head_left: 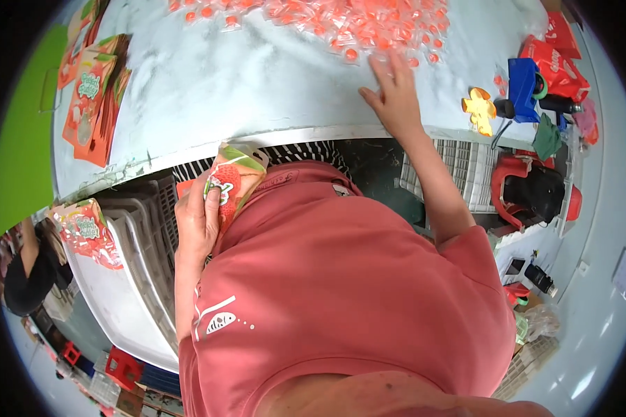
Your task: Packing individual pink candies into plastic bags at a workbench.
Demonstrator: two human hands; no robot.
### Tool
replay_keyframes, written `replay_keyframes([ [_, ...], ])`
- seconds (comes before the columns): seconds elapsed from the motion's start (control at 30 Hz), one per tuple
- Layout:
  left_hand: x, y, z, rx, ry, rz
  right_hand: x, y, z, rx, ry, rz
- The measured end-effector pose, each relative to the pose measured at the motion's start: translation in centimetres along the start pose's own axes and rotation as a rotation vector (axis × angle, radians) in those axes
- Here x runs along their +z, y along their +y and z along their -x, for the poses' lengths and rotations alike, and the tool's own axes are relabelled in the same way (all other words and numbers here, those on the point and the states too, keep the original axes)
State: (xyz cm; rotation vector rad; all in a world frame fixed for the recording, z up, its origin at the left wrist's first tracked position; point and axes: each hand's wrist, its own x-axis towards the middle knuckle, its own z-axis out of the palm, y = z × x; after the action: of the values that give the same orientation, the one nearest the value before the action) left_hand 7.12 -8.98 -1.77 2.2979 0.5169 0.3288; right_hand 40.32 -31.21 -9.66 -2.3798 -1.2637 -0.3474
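Observation:
My left hand (200, 221) is closed around a red and green printed pouch (235, 182), held upright just off the table's near edge, in front of my body. Whether the pouch has anything in it cannot be seen. Out over the table, my right hand (396, 97) stretches forward with its fingers apart. Its fingertips reach the near fringe of a wide heap of small wrapped orange-red candies (368, 28); I see none in the hand. The candies lie in clear wrappers, with a few loose ones along the heap's edge.
Flat printed pouches (94, 101) lie stacked at the table's left. On the right are a yellow figure-shaped object (478, 110), a blue holder (523, 87) and red bags (556, 66). Stacked white trays (111, 299) carrying a filled pouch (87, 233) stand to my left. Another person (28, 274) is beyond.

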Motion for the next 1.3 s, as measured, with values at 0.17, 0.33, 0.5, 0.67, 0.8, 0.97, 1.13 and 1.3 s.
replay_keyframes([
  [0.17,-0.4,-0.6,2.1,-0.132,-0.003,-0.037,3.9,-5.6,-3.9,-0.134,-0.101,-0.146],
  [0.33,-1.2,-0.3,2.1,0.026,0.077,-0.027,6.2,-9.9,-6.8,-0.308,-0.141,-0.544],
  [0.5,-2.1,-1.0,3.3,0.019,0.132,-0.204,5.1,-7.4,-6.2,-0.016,0.039,-0.813],
  [0.67,-1.7,-1.7,3.6,-0.043,0.129,-0.163,2.3,-7.4,-4.3,-0.038,0.003,-0.735],
  [0.8,-1.8,-2.0,3.3,-0.032,0.109,-0.162,2.2,-9.9,-4.8,-0.161,0.038,-0.657],
  [0.97,-1.5,-2.2,4.1,-0.058,0.079,-0.222,3.6,-14.1,-6.6,-0.233,-0.095,-0.709],
  [1.13,-0.5,-2.0,4.9,-0.127,0.116,-0.193,6.5,-13.8,-6.9,-0.278,-0.102,-0.605],
  [1.3,0.6,-2.7,5.4,-0.144,0.187,-0.159,6.9,-15.9,-7.6,-0.32,-0.051,-0.62],
])
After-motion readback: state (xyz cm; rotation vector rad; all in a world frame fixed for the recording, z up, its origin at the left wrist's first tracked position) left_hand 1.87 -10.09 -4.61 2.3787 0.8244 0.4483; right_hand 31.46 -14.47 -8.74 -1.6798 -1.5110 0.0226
